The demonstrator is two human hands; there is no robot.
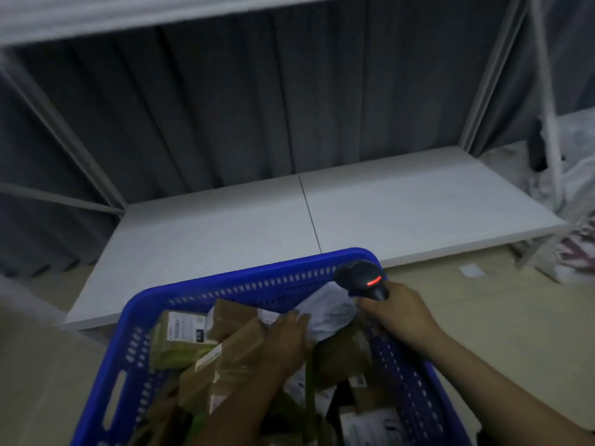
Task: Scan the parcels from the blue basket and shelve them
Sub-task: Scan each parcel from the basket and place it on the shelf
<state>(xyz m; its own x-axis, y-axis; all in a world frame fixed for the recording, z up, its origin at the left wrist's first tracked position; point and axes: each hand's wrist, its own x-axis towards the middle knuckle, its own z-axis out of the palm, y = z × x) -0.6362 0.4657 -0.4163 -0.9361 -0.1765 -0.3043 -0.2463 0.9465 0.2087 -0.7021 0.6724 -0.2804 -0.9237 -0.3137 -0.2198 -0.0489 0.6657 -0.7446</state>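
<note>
Currently right hand (399, 313) clenches scanner (360, 275); left hand (286, 336) lies flat-fingered on white mailer (328, 310), far-right corner of blue basket (257, 272); risk: beam may read neighbouring box label (185, 326)

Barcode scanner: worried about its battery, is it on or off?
On: a red light glows on the barcode scanner gripped by the right hand.

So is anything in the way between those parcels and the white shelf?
Only the basket's far wall; the parcels must be lifted over it to the shelf just beyond. The left hand rests on them; the right hand holds the scanner at the right corner.
</note>
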